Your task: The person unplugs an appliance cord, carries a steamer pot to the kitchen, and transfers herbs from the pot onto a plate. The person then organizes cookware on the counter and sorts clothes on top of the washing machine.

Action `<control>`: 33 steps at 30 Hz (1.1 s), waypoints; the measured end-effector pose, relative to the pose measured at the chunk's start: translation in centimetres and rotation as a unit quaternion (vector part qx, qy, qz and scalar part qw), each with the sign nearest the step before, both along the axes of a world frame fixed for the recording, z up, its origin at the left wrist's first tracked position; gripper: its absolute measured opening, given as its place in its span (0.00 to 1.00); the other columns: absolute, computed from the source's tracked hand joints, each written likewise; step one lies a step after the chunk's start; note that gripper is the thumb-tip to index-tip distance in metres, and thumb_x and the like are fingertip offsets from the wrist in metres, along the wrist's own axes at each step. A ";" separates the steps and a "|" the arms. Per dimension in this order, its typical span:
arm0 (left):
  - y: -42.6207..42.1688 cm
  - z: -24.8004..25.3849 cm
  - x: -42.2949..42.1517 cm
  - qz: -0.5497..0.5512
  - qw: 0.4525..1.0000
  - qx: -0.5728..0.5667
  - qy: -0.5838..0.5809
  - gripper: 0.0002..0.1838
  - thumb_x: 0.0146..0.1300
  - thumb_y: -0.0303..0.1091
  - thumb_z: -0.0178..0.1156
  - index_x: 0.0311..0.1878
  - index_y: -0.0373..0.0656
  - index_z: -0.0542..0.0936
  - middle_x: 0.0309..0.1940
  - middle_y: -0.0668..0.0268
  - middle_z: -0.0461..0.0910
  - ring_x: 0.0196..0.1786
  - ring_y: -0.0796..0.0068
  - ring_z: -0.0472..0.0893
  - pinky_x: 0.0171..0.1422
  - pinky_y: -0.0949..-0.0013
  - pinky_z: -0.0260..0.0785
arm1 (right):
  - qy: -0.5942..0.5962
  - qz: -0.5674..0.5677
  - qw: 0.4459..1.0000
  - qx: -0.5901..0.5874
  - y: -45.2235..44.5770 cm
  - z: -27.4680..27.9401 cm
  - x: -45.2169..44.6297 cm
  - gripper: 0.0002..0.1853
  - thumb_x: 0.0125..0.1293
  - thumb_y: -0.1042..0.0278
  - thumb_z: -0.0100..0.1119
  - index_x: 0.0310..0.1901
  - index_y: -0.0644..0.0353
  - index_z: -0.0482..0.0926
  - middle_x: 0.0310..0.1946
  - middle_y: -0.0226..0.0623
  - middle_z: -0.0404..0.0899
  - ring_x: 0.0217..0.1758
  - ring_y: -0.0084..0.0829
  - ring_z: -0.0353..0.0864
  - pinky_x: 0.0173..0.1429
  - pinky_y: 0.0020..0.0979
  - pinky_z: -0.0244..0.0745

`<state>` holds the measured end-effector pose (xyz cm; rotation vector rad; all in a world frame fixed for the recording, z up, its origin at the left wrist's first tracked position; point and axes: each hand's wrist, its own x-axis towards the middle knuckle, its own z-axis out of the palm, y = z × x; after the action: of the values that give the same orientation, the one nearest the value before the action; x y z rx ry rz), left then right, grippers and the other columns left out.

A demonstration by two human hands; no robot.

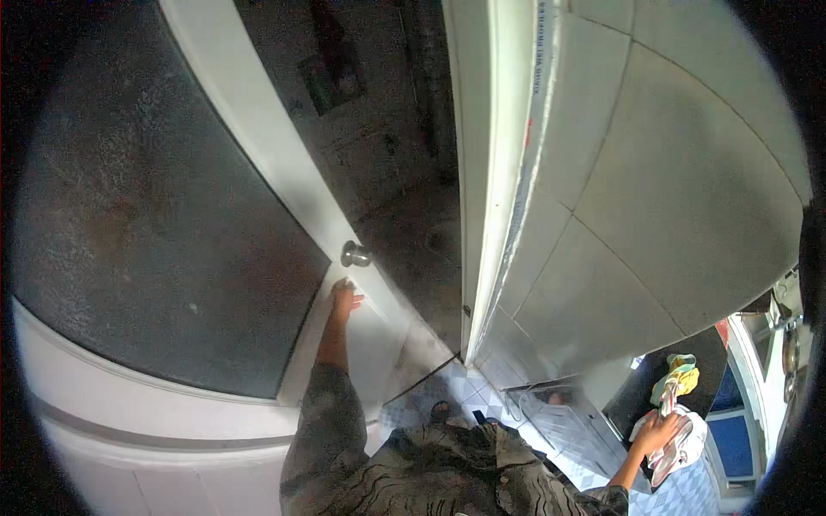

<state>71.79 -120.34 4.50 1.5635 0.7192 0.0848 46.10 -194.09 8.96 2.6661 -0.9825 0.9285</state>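
Observation:
My left hand (345,300) lies against a white door (379,331) just below its round metal knob (354,254); its fingers look stretched out. The door is partly open and has a large dark frosted panel (163,232). Out to my right side, my right hand (658,433) is closed on a bunched cloth (688,436), mostly white with striped and yellow parts. The yellow end (682,376) of the bundle sticks out past the fingers.
Beyond the doorway is a dark room (413,232). A white door frame (482,198) and a grey tiled wall (637,189) stand on the right. Blue-and-white patterned floor (465,391) shows below. Near the cloth are a dark surface (710,353) and a blue-paned frame (734,443).

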 end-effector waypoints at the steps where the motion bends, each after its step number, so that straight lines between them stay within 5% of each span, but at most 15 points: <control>1: 1.2 -0.1 -0.1 -0.001 0.999 0.039 0.025 0.25 0.63 0.46 0.46 0.58 0.40 0.65 0.52 0.54 0.70 0.37 0.59 0.80 0.40 0.62 0.73 | 0.003 -0.003 1.000 -0.003 0.5 0.5 0.0 0.18 0.50 0.64 0.57 0.40 0.65 0.68 0.37 0.48 0.70 0.45 0.50 0.66 0.52 0.43 0.60; 2: 8.5 -8.3 1.6 -0.124 0.974 0.180 0.050 0.23 0.63 0.44 0.46 0.57 0.39 0.66 0.51 0.54 0.71 0.36 0.59 0.81 0.39 0.63 0.73 | 0.008 -0.021 1.000 0.016 1.1 1.0 0.4 0.18 0.50 0.63 0.57 0.40 0.65 0.68 0.37 0.48 0.70 0.44 0.50 0.67 0.52 0.43 0.60; 4: 20.2 -20.7 4.2 -0.298 0.812 0.499 0.053 0.20 0.64 0.39 0.45 0.55 0.39 0.68 0.48 0.54 0.72 0.34 0.59 0.81 0.37 0.65 0.74 | -0.020 -0.029 0.999 -0.029 -0.1 -0.7 0.5 0.18 0.50 0.64 0.57 0.40 0.64 0.68 0.35 0.48 0.70 0.43 0.50 0.67 0.51 0.43 0.61; 7: 13.1 -5.7 -1.8 -0.122 0.966 0.204 0.102 0.17 0.62 0.37 0.47 0.52 0.39 0.71 0.45 0.55 0.74 0.34 0.60 0.81 0.33 0.66 0.74 | -0.056 -0.025 0.996 -0.062 0.0 -0.9 0.9 0.17 0.49 0.64 0.57 0.39 0.63 0.68 0.34 0.48 0.70 0.43 0.49 0.68 0.48 0.44 0.61; 8: 13.0 -4.1 -2.6 -0.127 0.966 0.201 0.105 0.17 0.62 0.37 0.47 0.52 0.39 0.71 0.45 0.55 0.74 0.34 0.60 0.81 0.33 0.66 0.74 | -0.039 -0.043 0.997 -0.048 0.4 -0.3 0.6 0.17 0.49 0.64 0.57 0.39 0.62 0.69 0.34 0.48 0.70 0.42 0.49 0.68 0.46 0.44 0.62; 10: 12.9 -1.9 -4.9 -0.002 0.999 0.012 0.031 0.16 0.62 0.37 0.48 0.49 0.39 0.72 0.43 0.55 0.75 0.32 0.65 0.81 0.30 0.67 0.74 | -0.052 -0.038 0.995 -0.070 0.6 -0.7 0.8 0.16 0.49 0.64 0.57 0.39 0.62 0.69 0.34 0.48 0.71 0.42 0.49 0.68 0.46 0.44 0.62; 14: 17.1 -8.3 -5.4 0.198 0.978 0.063 0.022 0.20 0.63 0.35 0.48 0.57 0.42 0.64 0.45 0.53 0.73 0.32 0.62 0.79 0.29 0.64 0.74 | -0.048 -0.051 0.995 -0.070 0.5 -0.8 0.7 0.17 0.50 0.62 0.56 0.40 0.62 0.69 0.36 0.48 0.71 0.43 0.50 0.68 0.47 0.44 0.62; 22: 25.8 -13.0 -11.1 0.184 0.981 0.058 0.002 0.40 0.57 0.25 0.52 0.67 0.49 0.40 0.54 0.50 0.64 0.49 0.54 0.72 0.35 0.61 0.75 | -0.001 -0.095 0.994 -0.060 -0.9 -2.2 0.2 0.26 0.52 0.58 0.57 0.50 0.66 0.69 0.45 0.50 0.72 0.51 0.49 0.68 0.56 0.41 0.61; 29: 24.5 -7.1 -15.9 0.200 0.980 0.006 -0.004 0.41 0.56 0.25 0.53 0.67 0.47 0.40 0.56 0.50 0.62 0.48 0.59 0.73 0.41 0.57 0.73 | 0.000 -0.105 0.994 0.023 0.7 -0.4 0.3 0.25 0.52 0.60 0.57 0.50 0.67 0.69 0.45 0.51 0.72 0.51 0.49 0.68 0.55 0.42 0.62; 30: 24.8 -6.9 -16.4 0.167 0.986 -0.011 0.021 0.38 0.57 0.28 0.52 0.67 0.47 0.43 0.57 0.50 0.62 0.51 0.60 0.71 0.49 0.52 0.67 | 0.007 -0.108 0.994 0.025 0.6 -0.5 0.3 0.25 0.52 0.60 0.57 0.50 0.67 0.69 0.46 0.51 0.72 0.51 0.49 0.68 0.55 0.42 0.62; 32: 28.2 -9.5 -17.5 0.136 0.990 -0.035 0.031 0.35 0.59 0.30 0.51 0.67 0.47 0.45 0.59 0.50 0.61 0.55 0.60 0.69 0.57 0.47 0.61 | 0.004 -0.102 0.995 0.008 0.0 -1.0 0.4 0.26 0.53 0.60 0.56 0.51 0.67 0.69 0.47 0.51 0.71 0.53 0.49 0.67 0.56 0.41 0.61; 33: 31.4 -13.0 -17.9 0.127 0.989 0.036 0.066 0.30 0.62 0.40 0.43 0.67 0.49 0.49 0.58 0.56 0.63 0.59 0.62 0.64 0.59 0.49 0.59 | -0.100 -0.044 0.990 -0.088 -0.4 -1.7 0.7 0.17 0.49 0.64 0.55 0.40 0.63 0.69 0.36 0.49 0.71 0.43 0.50 0.68 0.48 0.44 0.61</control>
<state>53.88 -88.99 -8.53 1.5494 1.0276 0.1997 46.75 -194.44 7.21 2.4017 -0.9965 1.2194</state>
